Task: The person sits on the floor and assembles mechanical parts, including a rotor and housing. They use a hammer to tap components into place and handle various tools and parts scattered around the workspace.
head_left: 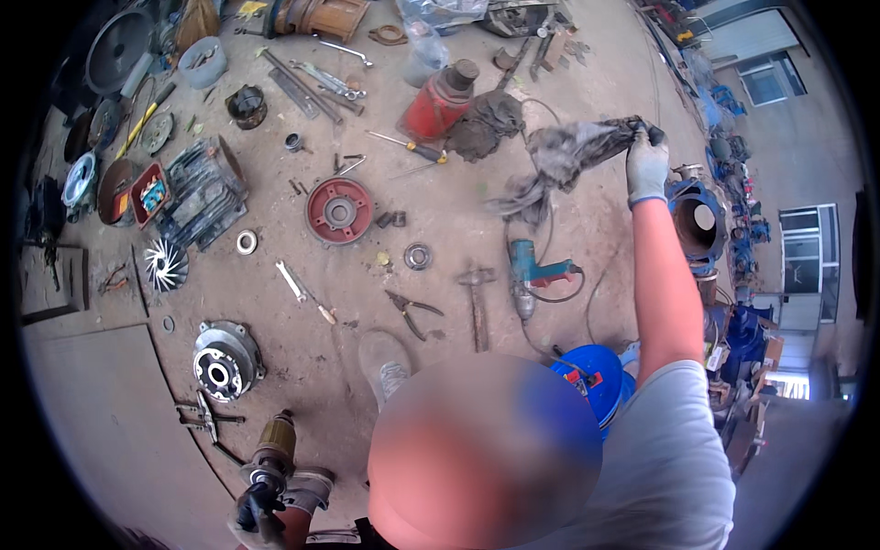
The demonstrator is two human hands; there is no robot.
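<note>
My right hand (648,163), in a pale glove with dark fingertips, is stretched out at the right and closed on a grey, stained rag (577,156). The rag hangs leftward, its loose end smeared by motion. Low at the left, my left hand (257,515) wears a dark glove and grips the lower shaft end of a motor rotor (277,442). The rotor stands tilted upward, its winding brownish-yellow. A dark crumpled cloth (486,124) lies left of the rag, against a red bottle jack (437,105).
A teal power drill (527,270), hammer (478,307), pliers (412,314) and red end cover (338,211) lie on the floor. Left are a motor housing (203,192), fan (166,265), silver end cover (226,360) and puller (209,417). A blue round container (596,371) stands right.
</note>
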